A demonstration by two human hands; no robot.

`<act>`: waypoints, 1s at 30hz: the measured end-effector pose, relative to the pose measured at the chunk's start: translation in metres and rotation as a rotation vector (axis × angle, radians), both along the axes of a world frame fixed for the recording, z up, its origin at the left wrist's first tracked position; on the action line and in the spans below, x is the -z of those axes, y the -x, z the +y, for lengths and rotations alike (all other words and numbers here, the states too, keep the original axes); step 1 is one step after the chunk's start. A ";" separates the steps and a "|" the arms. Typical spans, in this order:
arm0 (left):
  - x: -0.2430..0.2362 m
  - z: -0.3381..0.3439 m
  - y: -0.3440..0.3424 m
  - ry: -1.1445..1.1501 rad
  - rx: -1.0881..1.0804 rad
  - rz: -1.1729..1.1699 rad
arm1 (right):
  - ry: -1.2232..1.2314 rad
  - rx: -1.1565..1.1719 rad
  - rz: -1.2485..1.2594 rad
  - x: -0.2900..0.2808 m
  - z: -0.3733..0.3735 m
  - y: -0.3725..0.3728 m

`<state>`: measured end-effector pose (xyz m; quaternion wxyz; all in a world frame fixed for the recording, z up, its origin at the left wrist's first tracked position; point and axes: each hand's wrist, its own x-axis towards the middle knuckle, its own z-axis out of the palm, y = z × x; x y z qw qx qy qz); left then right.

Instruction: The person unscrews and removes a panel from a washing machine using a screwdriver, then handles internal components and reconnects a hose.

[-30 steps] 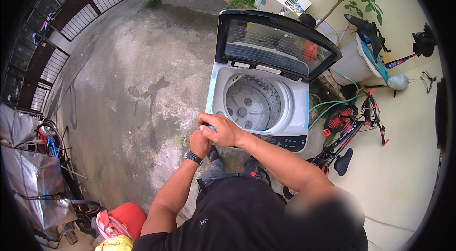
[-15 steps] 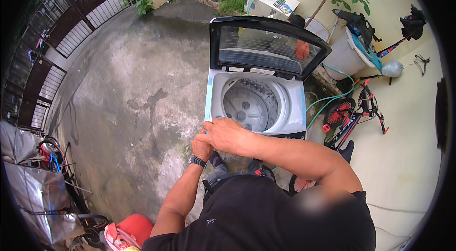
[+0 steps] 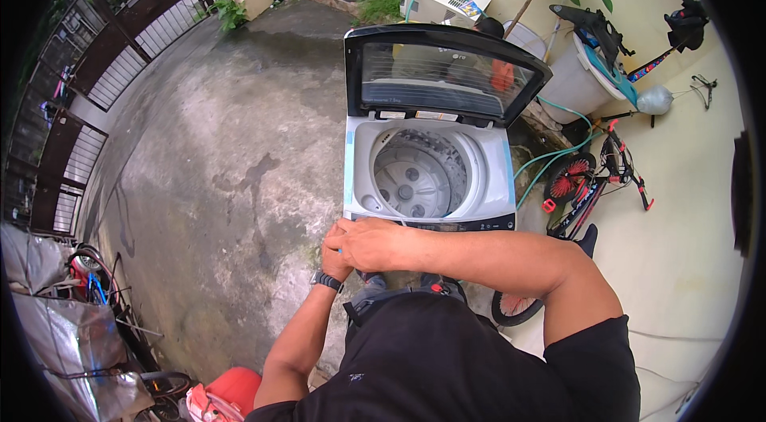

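A white top-load washing machine (image 3: 495,175) stands in front of me with its dark glass lid (image 3: 447,75) raised. The grey drum (image 3: 411,183) inside shows no laundry. At the machine's front left corner, my right hand (image 3: 373,242) lies over my left hand (image 3: 335,261), their fingers closed together. A small bit of light blue shows between them; what it is cannot be made out. Light-blue tape (image 3: 349,155) runs along the machine's left top edge, and another strip lies on its right edge. My left wrist wears a dark watch (image 3: 326,281).
Stained concrete floor (image 3: 175,159) spreads to the left. A green hose (image 3: 550,159) and a small bicycle (image 3: 586,191) are at the right, below a large bin (image 3: 570,83). A red object (image 3: 227,394) and foil-covered items (image 3: 68,330) lie at the lower left.
Both joined hands have come down toward me, off the machine's front left corner. The front control panel shows more now. The lid stays raised.
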<state>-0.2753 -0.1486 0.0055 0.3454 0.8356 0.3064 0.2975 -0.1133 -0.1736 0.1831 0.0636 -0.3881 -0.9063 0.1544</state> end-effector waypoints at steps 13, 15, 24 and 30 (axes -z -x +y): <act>0.022 0.007 -0.003 -0.009 -0.050 0.158 | 0.053 0.090 -0.185 -0.024 0.001 -0.001; 0.026 0.007 -0.003 -0.012 -0.035 0.204 | -0.013 0.073 -0.080 -0.012 -0.004 -0.005; 0.013 0.013 0.004 -0.111 0.005 0.055 | 0.159 0.509 -0.269 -0.004 -0.020 0.017; 0.042 0.004 0.015 0.108 -0.116 0.029 | 0.122 0.605 0.052 -0.051 -0.025 0.030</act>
